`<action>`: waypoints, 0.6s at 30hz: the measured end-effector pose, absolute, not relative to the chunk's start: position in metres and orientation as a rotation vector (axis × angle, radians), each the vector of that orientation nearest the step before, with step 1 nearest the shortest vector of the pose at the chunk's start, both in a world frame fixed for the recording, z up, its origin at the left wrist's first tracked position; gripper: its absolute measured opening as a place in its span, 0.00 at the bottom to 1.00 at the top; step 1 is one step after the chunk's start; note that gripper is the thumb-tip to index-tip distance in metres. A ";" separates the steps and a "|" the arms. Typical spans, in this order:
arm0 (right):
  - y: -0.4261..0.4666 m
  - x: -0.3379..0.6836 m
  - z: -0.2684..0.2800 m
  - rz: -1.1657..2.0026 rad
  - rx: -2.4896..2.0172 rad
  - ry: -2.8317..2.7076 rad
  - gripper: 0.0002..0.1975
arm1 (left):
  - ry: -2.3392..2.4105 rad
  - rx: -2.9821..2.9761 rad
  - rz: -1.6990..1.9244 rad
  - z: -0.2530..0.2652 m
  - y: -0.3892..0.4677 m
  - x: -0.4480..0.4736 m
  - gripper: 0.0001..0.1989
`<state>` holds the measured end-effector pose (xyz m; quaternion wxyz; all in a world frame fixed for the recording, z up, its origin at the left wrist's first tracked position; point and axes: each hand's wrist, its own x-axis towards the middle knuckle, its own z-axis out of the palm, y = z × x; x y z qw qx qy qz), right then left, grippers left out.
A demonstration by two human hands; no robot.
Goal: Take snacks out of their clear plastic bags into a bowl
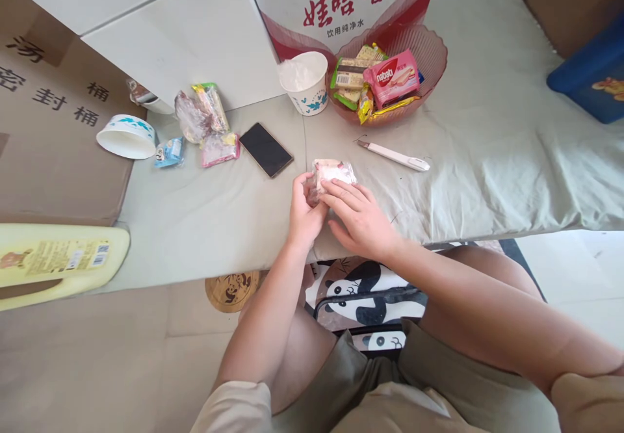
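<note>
My left hand (306,210) grips a small snack packet (331,170) from its left side, with the fingers closed round the edge. The packet has a crinkled clear wrapper with pale contents and small reddish marks; its exact kind is hard to tell. Across its top lie the outstretched fingers of my right hand (359,217), the thumb apart below them. My fingers hide the packet's lower part. Beyond it, to the left, lies a dark phone (266,149). A white utility knife (394,156) rests to the right.
A pink ribbed bowl (433,62) holds several wrapped snacks, including a pink wafer packet (394,77). Beside it stands a paper cup (312,88) with plastic inside. More wrapped snacks (209,111) and a tipped paper bowl (127,137) lie left. Cartons (341,4) border the cloth-covered surface (487,179).
</note>
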<state>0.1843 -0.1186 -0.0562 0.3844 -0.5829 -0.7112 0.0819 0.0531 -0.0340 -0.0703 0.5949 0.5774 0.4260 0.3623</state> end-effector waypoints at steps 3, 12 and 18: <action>-0.120 0.182 -0.055 0.142 -1.508 -1.861 0.23 | 0.830 1.052 0.757 -0.063 -0.031 0.050 0.29; -0.120 0.214 -0.052 -0.003 -1.167 -1.958 0.12 | 0.770 0.802 0.812 -0.052 -0.031 0.047 0.25; -0.108 0.285 -0.066 -0.041 -2.146 -1.409 0.22 | 0.746 0.794 0.928 -0.055 -0.022 0.045 0.30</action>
